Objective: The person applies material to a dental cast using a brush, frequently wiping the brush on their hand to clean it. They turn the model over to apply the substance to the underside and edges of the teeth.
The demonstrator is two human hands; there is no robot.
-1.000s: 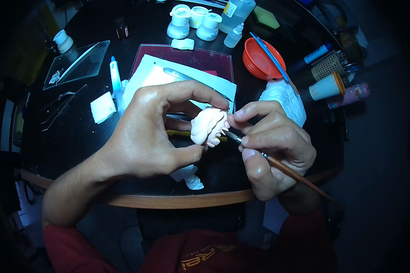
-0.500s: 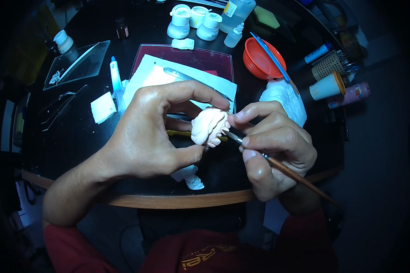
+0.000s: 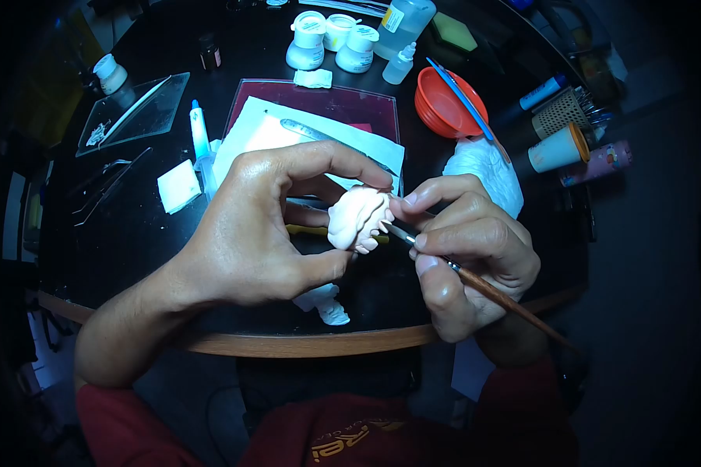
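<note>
Clearly, the dental cast (image 3: 349, 219) looks pale, ridged.

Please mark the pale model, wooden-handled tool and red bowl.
Pale model (image 3: 352, 219): head view, on its body.
Wooden-handled tool (image 3: 485, 287): head view, on its handle.
Red bowl (image 3: 442, 103): head view, on its bare inside.

Black table (image 3: 389, 292); directly on it red bowl (image 3: 429, 110), white jars (image 3: 306, 48), glass slab (image 3: 160, 117), tweezers (image 3: 101, 196)
</note>
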